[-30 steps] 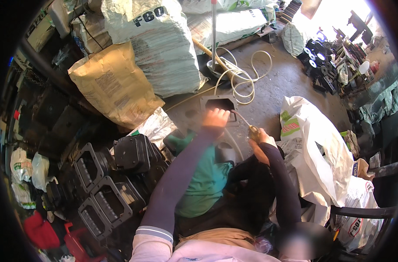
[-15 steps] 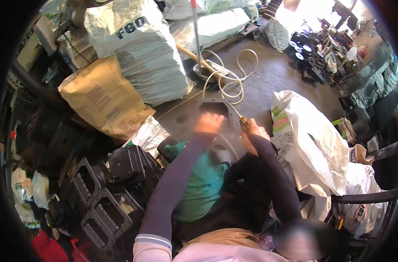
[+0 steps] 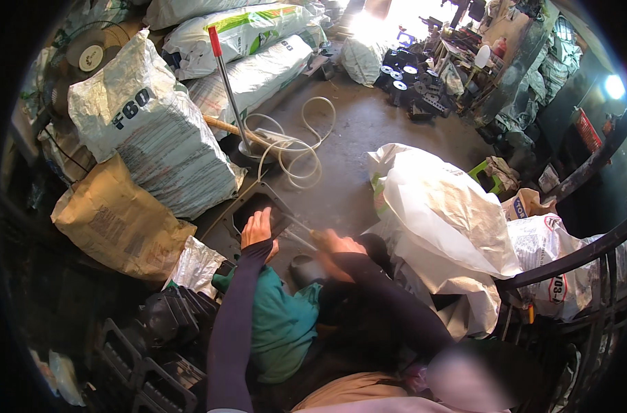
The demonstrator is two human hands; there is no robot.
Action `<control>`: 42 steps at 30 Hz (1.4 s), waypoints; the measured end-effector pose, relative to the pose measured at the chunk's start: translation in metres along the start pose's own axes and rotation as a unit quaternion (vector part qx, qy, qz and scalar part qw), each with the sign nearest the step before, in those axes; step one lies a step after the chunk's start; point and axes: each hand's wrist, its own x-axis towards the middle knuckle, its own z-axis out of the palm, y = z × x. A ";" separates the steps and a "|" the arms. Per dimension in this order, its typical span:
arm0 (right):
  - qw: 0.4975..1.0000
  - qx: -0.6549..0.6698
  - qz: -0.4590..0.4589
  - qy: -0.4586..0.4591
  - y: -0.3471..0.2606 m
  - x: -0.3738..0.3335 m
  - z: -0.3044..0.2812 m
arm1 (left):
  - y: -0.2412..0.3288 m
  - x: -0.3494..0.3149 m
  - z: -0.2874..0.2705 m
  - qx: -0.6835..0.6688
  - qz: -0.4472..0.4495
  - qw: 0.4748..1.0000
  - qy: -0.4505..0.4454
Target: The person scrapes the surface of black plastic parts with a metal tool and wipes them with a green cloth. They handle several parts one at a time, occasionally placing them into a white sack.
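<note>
Thin tool (image 3: 300,225) aslant toward frame (image 3: 276,198)

1. Dark grey rectangular housing (image 3: 240,200): a flat, flanged rim frames its wide, dark opening; it sits tilted, one corner pointing away.
2. Slim hand tool (image 3: 301,224): its thin shaft slants toward the housing's right side; its handle end is blurred.

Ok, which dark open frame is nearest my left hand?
The dark frame right under your left hand, on the near side of the looped pale line; the other frames cluster at lower left, farther off.
</note>
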 end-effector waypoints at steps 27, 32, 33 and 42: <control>0.999 -0.025 0.044 -0.012 -0.006 0.009 -0.013 | 0.003 -0.003 -0.002 0.102 0.088 0.989 0.063; 0.995 -0.067 -0.018 -0.072 -0.038 0.022 0.005 | 0.016 -0.003 0.004 0.077 0.089 0.993 -0.002; 0.988 -0.093 -0.013 -0.126 -0.043 0.027 0.006 | 0.018 -0.003 0.004 0.078 0.079 0.993 -0.031; 0.997 -0.049 0.034 -0.038 0.003 -0.008 -0.021 | 0.004 -0.005 -0.004 0.072 0.009 0.997 0.014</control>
